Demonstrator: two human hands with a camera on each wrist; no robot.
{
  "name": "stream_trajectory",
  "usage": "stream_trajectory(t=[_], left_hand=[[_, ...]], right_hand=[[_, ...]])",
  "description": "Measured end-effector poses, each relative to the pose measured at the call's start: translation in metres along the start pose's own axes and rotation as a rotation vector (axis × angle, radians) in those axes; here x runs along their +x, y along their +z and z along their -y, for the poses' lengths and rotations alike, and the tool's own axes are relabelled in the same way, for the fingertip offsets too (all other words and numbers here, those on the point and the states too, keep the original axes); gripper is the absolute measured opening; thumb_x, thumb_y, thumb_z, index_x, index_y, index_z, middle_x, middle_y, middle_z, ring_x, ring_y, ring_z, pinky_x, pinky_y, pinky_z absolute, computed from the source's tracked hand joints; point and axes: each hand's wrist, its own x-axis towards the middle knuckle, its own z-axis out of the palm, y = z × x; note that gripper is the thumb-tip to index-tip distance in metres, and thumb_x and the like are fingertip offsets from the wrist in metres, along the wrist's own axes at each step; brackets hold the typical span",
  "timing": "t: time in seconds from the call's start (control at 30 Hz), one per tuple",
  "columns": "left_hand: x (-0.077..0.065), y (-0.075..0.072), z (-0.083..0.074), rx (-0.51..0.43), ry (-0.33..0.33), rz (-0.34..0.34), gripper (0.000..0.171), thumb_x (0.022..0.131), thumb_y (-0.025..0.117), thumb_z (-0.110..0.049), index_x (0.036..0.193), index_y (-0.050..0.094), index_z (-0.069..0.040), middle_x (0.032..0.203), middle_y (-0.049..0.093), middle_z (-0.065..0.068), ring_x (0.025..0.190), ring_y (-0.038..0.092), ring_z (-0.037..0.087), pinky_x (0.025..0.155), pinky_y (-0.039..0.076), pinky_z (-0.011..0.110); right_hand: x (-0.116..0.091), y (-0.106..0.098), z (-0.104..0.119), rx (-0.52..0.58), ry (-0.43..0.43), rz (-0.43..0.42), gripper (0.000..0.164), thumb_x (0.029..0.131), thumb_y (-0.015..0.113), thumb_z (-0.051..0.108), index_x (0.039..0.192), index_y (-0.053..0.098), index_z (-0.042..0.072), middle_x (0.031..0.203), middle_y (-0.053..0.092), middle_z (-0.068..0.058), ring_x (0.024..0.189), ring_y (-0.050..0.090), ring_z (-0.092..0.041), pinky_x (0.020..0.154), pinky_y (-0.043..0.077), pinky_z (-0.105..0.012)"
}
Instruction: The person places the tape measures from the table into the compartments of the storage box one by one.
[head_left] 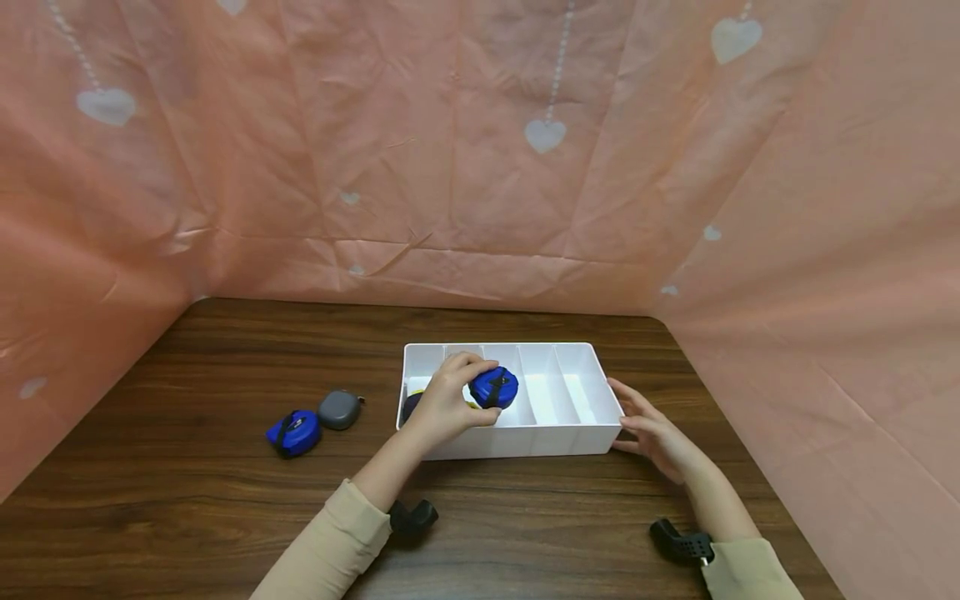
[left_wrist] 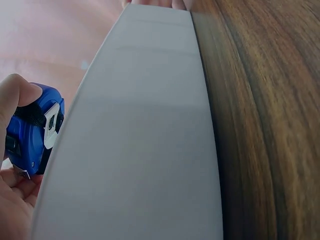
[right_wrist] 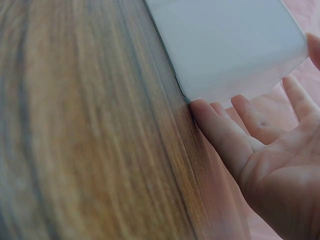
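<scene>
My left hand (head_left: 448,400) pinches a blue tape measure (head_left: 495,388) with a black strap, held above the middle of a white divided box (head_left: 517,442). In the left wrist view, the thumb lies on top of the tape measure (left_wrist: 32,130) and fingers reach below it, beside the box wall (left_wrist: 140,130). My right hand (head_left: 656,433) touches the box's right end. The right wrist view shows its fingers (right_wrist: 220,135) extended, fingertips against the box's end wall (right_wrist: 250,90). Inside the leftmost compartment is a dark object (head_left: 410,407) with yellow, partly hidden by my left hand.
To the left on the brown wooden table (head_left: 187,500) lie another blue tape measure (head_left: 297,432) and a grey rounded tape measure (head_left: 339,410). Pink curtains (head_left: 420,183) with white hearts surround the table's back and sides. White dividers split the box into several compartments.
</scene>
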Motion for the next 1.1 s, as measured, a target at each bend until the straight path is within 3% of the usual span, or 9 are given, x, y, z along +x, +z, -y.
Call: stream_trajectory(t=[0.3, 0.67, 1.1], left_hand=[[0.000, 0.007, -0.001, 0.022, 0.002, 0.048, 0.058, 0.063, 0.086, -0.016, 0.117, 0.066, -0.004, 0.107, 0.057, 0.002, 0.105, 0.049, 0.018, 0.085, 0.049, 0.034], [0.000, 0.013, 0.000, 0.128, 0.037, 0.118, 0.060, 0.062, 0.083, -0.019, 0.118, 0.066, -0.004, 0.106, 0.055, 0.002, 0.103, 0.048, 0.018, 0.088, 0.046, 0.035], [0.000, 0.010, 0.000, 0.135, 0.015, 0.229, 0.060, 0.074, 0.081, -0.025, 0.127, 0.061, -0.004, 0.111, 0.057, 0.003, 0.105, 0.049, 0.017, 0.089, 0.046, 0.034]], right_hand=[[0.000, 0.001, 0.000, -0.002, -0.002, -0.001, 0.062, 0.099, 0.042, 0.014, 0.154, 0.013, 0.018, 0.149, 0.013, -0.027, 0.121, 0.042, -0.020, 0.096, 0.036, -0.058], [0.000, 0.001, 0.000, 0.000, -0.004, 0.003, 0.062, 0.099, 0.041, 0.014, 0.154, 0.013, 0.018, 0.150, 0.012, -0.027, 0.122, 0.042, -0.019, 0.097, 0.036, -0.058], [0.000, 0.003, 0.002, -0.003, -0.018, 0.010, 0.062, 0.100, 0.041, 0.015, 0.155, 0.012, 0.017, 0.149, 0.011, -0.029, 0.122, 0.042, -0.019, 0.096, 0.035, -0.060]])
